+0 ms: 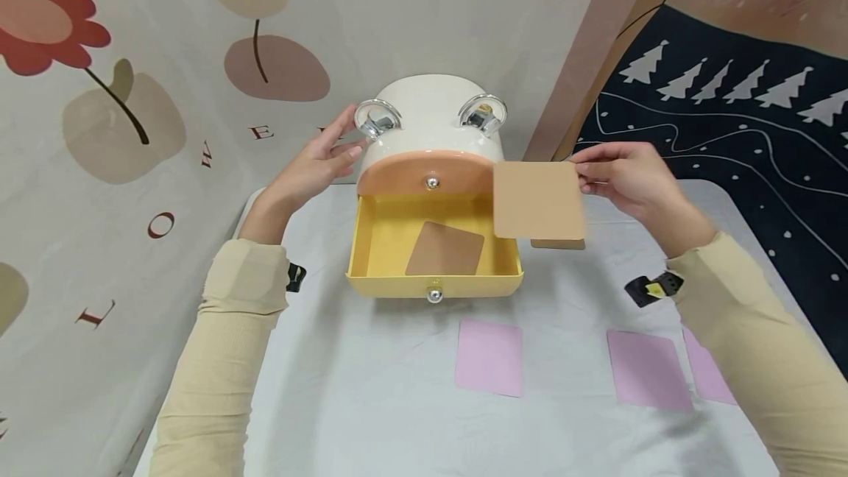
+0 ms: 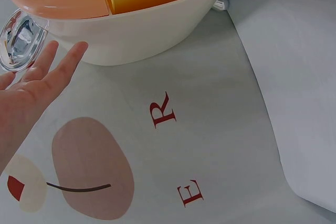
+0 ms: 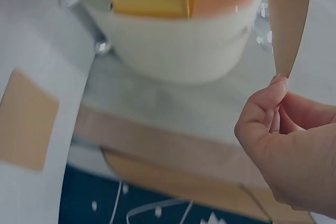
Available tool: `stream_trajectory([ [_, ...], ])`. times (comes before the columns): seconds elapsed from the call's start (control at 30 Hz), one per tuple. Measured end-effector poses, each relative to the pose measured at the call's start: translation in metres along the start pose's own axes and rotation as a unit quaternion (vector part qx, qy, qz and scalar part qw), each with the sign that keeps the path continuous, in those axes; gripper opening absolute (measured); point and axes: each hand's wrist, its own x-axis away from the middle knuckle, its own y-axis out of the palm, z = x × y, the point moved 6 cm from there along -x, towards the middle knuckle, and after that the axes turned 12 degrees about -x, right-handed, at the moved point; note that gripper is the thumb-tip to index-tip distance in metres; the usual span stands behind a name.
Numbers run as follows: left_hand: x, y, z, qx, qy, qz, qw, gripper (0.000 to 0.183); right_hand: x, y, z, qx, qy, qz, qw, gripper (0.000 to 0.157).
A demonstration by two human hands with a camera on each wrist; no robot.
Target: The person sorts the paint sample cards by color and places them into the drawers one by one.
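A small white drawer cabinet (image 1: 430,116) with silver rings on top stands against the back wall. Its upper drawer has a peach front (image 1: 397,174) and is closed; the yellow drawer (image 1: 433,285) below is pulled out. One brown card (image 1: 444,250) lies tilted inside it. My right hand (image 1: 632,179) pinches a tan card (image 1: 539,201) by its edge, above the drawer's right side; the right wrist view shows this card (image 3: 289,19) nearly edge-on. My left hand (image 1: 311,168), fingers extended, is at the cabinet's left ring (image 1: 379,120); whether it touches is unclear.
Partly hidden under the held card, another tan card (image 1: 559,244) is on the white table. Pink cards (image 1: 489,358) lie nearer, one partly behind the right sleeve. A flower-print cloth (image 1: 159,227) hangs behind and left; a dark tree-print cloth (image 1: 729,124) is at right.
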Motion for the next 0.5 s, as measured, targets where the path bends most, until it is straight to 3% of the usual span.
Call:
stream_trajectory([
  [0.23, 0.0, 0.001, 0.0, 0.005, 0.001, -0.002, 1.0, 0.063, -0.005, 0.039, 0.019, 0.018, 0.034, -0.011, 0.999, 0.013],
  [0.5, 0.0, 0.001, 0.0, 0.001, 0.004, -0.002, 1.0, 0.063, -0.006, 0.066, 0.04, -0.006, 0.069, -0.023, 0.997, 0.018],
])
